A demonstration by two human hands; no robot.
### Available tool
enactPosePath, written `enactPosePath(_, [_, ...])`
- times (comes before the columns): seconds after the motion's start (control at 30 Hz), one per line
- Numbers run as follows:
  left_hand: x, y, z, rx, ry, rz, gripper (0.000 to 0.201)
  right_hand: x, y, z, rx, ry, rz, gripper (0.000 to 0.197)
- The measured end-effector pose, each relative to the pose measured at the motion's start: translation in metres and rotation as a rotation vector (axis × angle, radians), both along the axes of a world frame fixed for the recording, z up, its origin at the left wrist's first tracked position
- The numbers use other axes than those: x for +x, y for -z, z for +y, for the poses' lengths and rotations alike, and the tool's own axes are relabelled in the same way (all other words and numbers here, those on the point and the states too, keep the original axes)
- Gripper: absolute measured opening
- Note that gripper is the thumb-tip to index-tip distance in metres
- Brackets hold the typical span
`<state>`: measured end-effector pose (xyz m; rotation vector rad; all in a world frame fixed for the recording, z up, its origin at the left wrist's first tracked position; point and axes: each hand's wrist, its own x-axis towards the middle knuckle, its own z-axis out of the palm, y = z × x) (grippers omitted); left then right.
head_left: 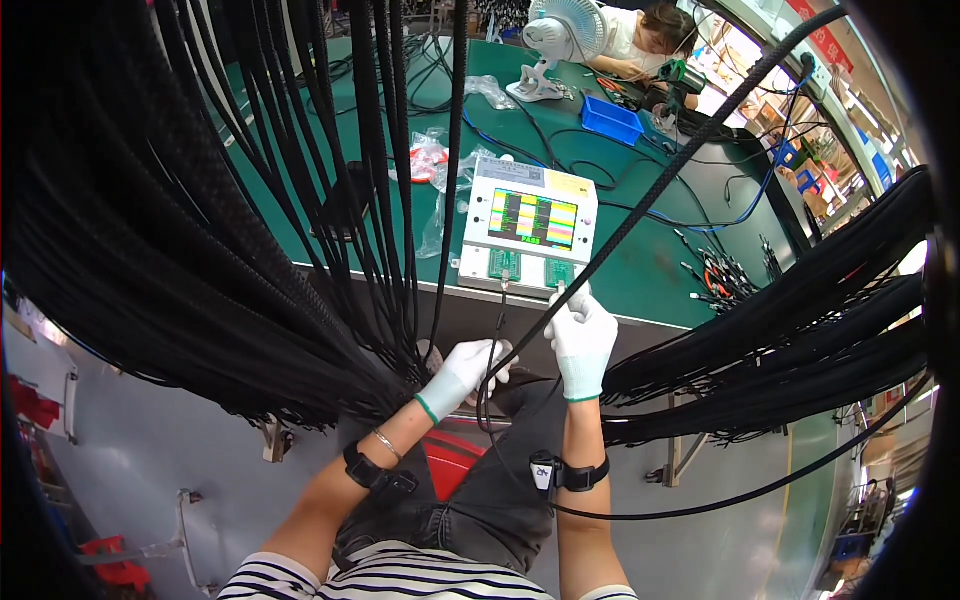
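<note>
A white tester box [531, 215] with a lit colour screen stands at the near edge of the green table. Two green circuit boards sit on its front ledge; a cable plug [505, 277] is in the left one. At the right board, my right hand [584, 335], in a white glove, pinches a cable end; the fingers cover most of its plug. Lower and to the left, my gloved left hand [476, 366] is closed round a black cable [497, 362] above my lap.
Thick bundles of black cables hang on the left [200, 250] and lie on the right [780, 340]. On the green table [640, 260] are a white fan [560, 40], a blue tray [612, 121], plastic bags and loose cable ends [722, 280]. Another person sits at the far side.
</note>
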<state>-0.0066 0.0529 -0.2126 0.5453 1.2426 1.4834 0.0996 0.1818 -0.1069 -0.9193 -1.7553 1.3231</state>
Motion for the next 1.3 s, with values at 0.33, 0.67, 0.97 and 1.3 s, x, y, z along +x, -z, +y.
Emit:
enactPosePath(0.33, [0.07,-0.005,-0.032,0.028,0.508,0.569,0.026,-0.005,-0.016,0.006,0.266,0.017,-0.224,0.02])
enactPosePath(0.67, [0.096,-0.082,-0.043,0.438,0.01,0.837,0.013,0.029,-0.052,0.011,0.974,0.119,-0.502,0.013])
enactPosePath(0.97, [-0.028,-0.132,-0.044,0.564,-0.735,-0.369,0.035,0.141,-0.309,-0.012,1.932,1.052,-0.221,0.029])
enactPosePath(1.3, [0.053,-0.146,-0.008,0.549,-0.088,-0.303,0.037,0.147,-0.36,0.003,1.754,0.632,-0.278,0.021])
